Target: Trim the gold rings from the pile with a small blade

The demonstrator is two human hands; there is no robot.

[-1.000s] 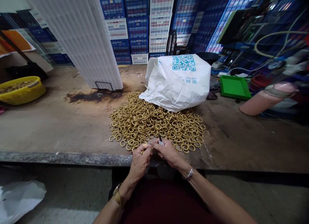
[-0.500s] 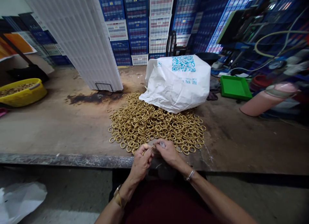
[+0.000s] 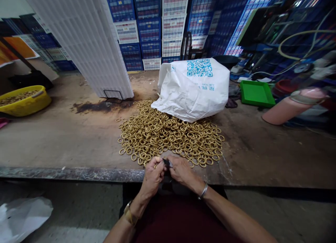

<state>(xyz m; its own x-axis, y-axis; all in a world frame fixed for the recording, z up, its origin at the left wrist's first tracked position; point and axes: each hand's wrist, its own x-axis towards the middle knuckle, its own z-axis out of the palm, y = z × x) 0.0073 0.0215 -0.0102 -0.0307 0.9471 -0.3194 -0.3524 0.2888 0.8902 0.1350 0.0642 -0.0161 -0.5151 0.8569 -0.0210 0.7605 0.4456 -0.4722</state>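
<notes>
A spread-out heap of brass-coloured rings point(image 3: 168, 136) lies on the worktable, and both hands are at its near edge. My left hand point(image 3: 152, 178) is closed on one brass-coloured ring point(image 3: 155, 166), mostly covered by the fingers. Pinched in my right hand point(image 3: 182, 171) is a small dark tool point(image 3: 166, 162) with a greyish part; its exact kind is unclear. The tool's dark end meets the left fingertips. Behind the heap, a white woven sack point(image 3: 194, 91) with blue print lies on its side, its mouth over the rings.
A yellow basin point(image 3: 25, 105) of small pieces stands at the left. White ribbed panels point(image 3: 86, 43) lean over a black wire stand. On the right are a green tray point(image 3: 257, 93) and a pink bottle point(image 3: 291, 108). Stacked crates point(image 3: 149, 29) line the back.
My right hand has turned and shifted slightly, and the dark end of its tool now shows at the left fingertips. My left hand stays nearly in place.
</notes>
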